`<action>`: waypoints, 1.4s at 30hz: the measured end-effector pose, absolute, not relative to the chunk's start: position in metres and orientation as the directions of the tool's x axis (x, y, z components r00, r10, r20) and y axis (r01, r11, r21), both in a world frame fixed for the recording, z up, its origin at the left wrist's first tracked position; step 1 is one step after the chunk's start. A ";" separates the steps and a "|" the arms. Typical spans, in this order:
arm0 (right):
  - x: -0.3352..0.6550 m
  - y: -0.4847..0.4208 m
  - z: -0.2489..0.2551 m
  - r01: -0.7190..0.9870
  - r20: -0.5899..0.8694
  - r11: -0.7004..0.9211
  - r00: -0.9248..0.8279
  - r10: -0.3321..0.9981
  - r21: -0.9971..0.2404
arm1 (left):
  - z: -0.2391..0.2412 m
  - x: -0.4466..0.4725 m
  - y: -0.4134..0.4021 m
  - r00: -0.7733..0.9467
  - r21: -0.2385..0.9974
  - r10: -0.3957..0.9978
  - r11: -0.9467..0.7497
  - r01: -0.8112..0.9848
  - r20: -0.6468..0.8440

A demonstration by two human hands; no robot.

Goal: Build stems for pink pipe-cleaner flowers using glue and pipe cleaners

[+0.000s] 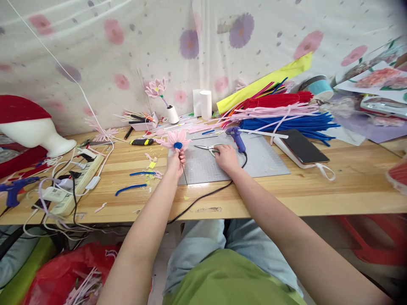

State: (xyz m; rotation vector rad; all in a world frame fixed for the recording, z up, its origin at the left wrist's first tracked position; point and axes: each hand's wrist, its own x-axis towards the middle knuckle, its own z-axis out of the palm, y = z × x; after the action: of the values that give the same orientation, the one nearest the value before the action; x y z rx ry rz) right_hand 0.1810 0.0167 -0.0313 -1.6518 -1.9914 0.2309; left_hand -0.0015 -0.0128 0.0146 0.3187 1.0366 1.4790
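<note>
Flower (177, 141) pinched by stem in left hand (176, 162) fingers; right hand (225, 156) closes on scissors (206, 148). Risk: blades snag petals, glue gun (235, 136) cord close.

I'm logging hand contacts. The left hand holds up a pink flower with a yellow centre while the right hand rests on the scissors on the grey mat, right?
Not quite: the head view shows the flower has a blue centre, not yellow. The rest holds: the left hand holds it up, and the right hand rests on the scissors on the grey mat.

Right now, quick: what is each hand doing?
Left hand: closed, holding up the pink flower by its stem.
Right hand: on the scissors handles; grip cannot be told.
</note>
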 end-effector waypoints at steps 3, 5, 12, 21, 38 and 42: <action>0.182 0.018 -0.032 0.887 0.320 0.202 -0.064 0.945 -0.416 | 0.009 -0.003 -0.015 -0.227 0.759 0.914 0.121 -0.640 -0.337; 0.184 0.020 -0.033 0.904 0.310 0.184 -0.061 0.949 -0.385 | 0.005 -0.004 -0.015 -0.231 0.782 0.921 0.112 -0.613 -0.313; 0.185 0.022 -0.032 0.950 0.242 0.158 -0.092 0.966 -0.269 | -0.009 -0.003 -0.013 -0.213 0.814 0.942 0.094 -0.573 -0.259; 0.182 0.014 -0.025 0.921 0.216 0.095 -0.012 0.976 -0.379 | -0.027 -0.003 -0.013 -0.168 0.813 0.976 0.016 -0.582 -0.140; 0.177 0.013 -0.035 0.943 0.336 0.136 -0.027 0.941 -0.305 | -0.017 -0.021 -0.010 -0.077 0.610 0.978 0.058 -0.790 -0.193; 0.175 0.011 -0.035 0.947 0.354 0.136 -0.026 0.935 -0.291 | -0.014 -0.025 -0.005 -0.091 0.514 0.966 0.048 -0.856 -0.242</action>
State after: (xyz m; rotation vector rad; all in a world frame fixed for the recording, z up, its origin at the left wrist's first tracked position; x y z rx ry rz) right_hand 0.1753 0.0111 -0.0348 -1.8032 -1.9644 -0.0349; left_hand -0.0254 -0.0055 -0.0136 0.2198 0.6349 1.5413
